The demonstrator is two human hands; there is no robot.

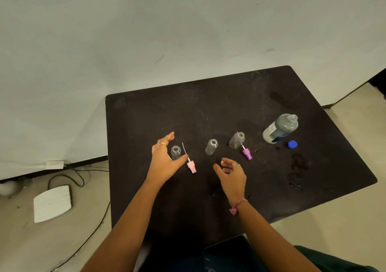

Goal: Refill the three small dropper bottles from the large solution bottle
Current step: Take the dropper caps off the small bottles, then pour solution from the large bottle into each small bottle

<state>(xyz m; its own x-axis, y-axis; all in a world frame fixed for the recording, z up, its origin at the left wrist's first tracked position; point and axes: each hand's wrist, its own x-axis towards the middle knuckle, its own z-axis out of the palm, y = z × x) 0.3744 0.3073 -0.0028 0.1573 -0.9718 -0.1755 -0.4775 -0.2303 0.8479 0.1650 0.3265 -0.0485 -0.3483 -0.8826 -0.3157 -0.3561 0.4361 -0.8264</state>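
On the table (240, 96), which fills the middle and right of the frame, three small bottles stand in a row: the left bottle (175, 152), the middle bottle (211, 146) to its right, then the right bottle (236, 140). A pump top (191, 165) lies just right of the left bottle, another pump top (247, 153) lies just below the right bottle, and the large bottle (279, 128) stands farthest right with its cap (292, 144) beside its base. The left hand (165, 159) sits around the left bottle, and the right hand (231, 174) lies lower, below the middle bottle.

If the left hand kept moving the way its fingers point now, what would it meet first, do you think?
Probably the leftmost small bottle: the left hand is open beside it, thumb by the pink cap; depth is uncertain.
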